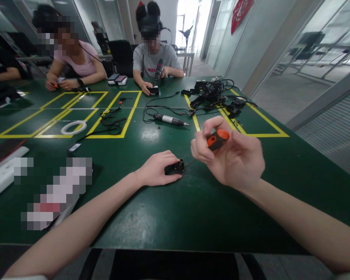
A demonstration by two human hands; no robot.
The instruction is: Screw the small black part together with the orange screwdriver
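My left hand [157,169] is closed round a small black part [179,167] resting on the green table. A short round post with a brass-coloured rim stands up from that part, and my fingers hide the rest of it. Up and to the right, my right hand [230,159] grips the orange and black handle of a screwdriver [218,139]. Its thin shaft seems to run down left toward the black part. Whether the tip touches the part I cannot tell.
Beyond my hands lies a grey and black electric screwdriver [170,120] with its cable. A heap of black cables [210,93] sits farther back. At left are a white tape roll [73,127] and a white power strip [6,175]. Co-workers sit across the table [134,217].
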